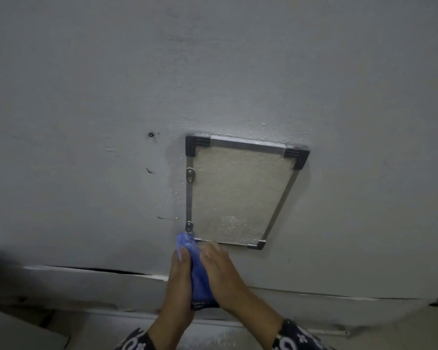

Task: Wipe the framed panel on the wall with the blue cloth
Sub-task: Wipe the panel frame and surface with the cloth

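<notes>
Both hands hold the blue cloth bunched between them: the left hand has its fingers curled together against the cloth's left side, and the right hand lays its fingers closed over the cloth's right side. The cloth's top pokes out just above the fingertips and touches the lower left corner of the framed panel, right under the lower metal hanger on the frame's left rail. The rest of the panel lies above and to the right of the fingers, on the grey wall.

Judging by the pale specks on the panel's face and on the wall beside it, the wiping is at or near its start, at the bottom corner. The next move calls for pressing the cloth flat and sweeping it up and across the textured face, easing round the two hangers and the black corner pieces so the fabric does not snag.
</notes>
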